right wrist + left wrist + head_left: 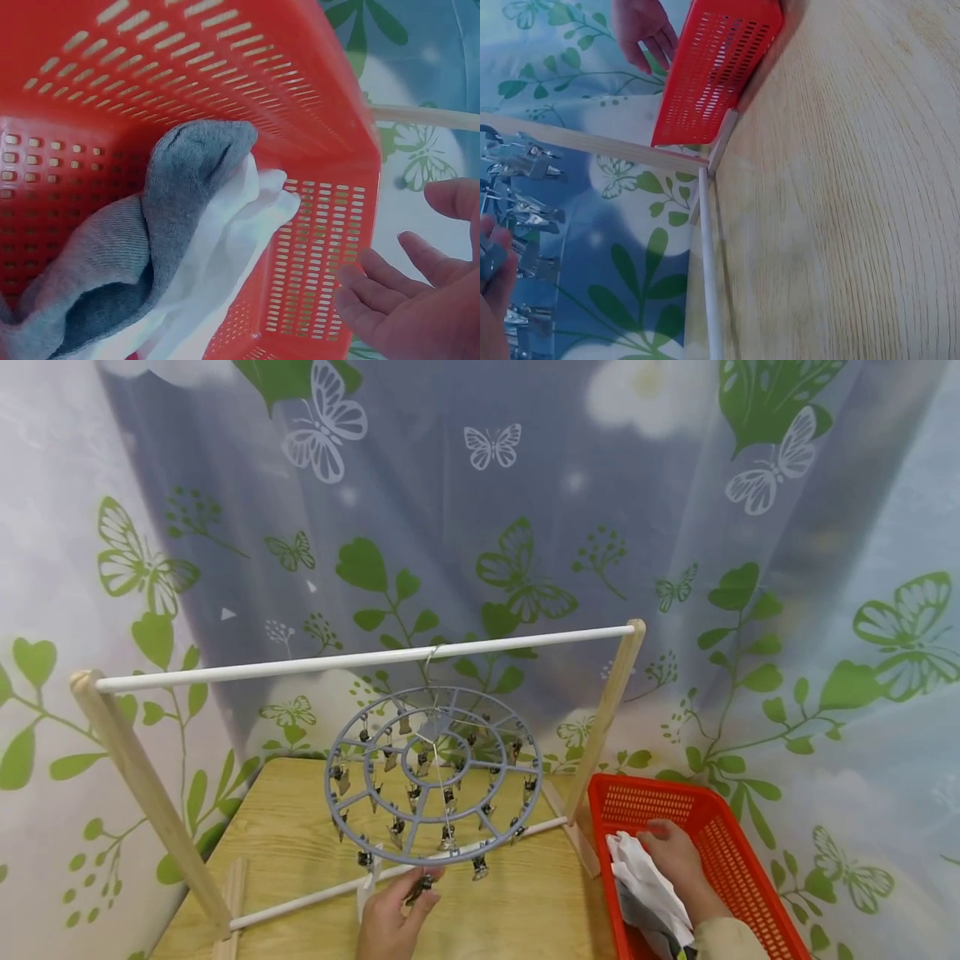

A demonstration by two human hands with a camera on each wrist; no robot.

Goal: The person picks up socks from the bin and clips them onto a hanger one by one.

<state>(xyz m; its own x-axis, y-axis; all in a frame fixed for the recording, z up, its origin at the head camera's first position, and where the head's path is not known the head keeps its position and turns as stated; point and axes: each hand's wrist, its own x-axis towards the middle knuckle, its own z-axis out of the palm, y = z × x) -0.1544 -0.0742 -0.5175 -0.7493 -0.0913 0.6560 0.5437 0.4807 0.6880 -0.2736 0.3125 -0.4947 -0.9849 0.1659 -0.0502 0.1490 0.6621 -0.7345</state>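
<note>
A round grey clip hanger (431, 774) with several metal clips hangs by its hook from a white rod. At its front rim my left hand (392, 920) pinches one metal clip (422, 885) between thumb and fingers; the left wrist view shows only part of that hand (496, 300). Just left of it a narrow white cloth (367, 889) hangs, partly hidden by the hand. My right hand (677, 864) is over the red basket (738, 852), and its fingers are spread and hold nothing in the right wrist view. Below lie grey socks (191, 176) and white socks (225, 240).
A wooden stand carries the white top rod (300, 667) and a lower white rod (307, 902). Its right post (607, 727) rises between hanger and basket. Underneath is a wood-grain table (510, 902). A leaf-and-butterfly patterned curtain (450, 485) closes off the back.
</note>
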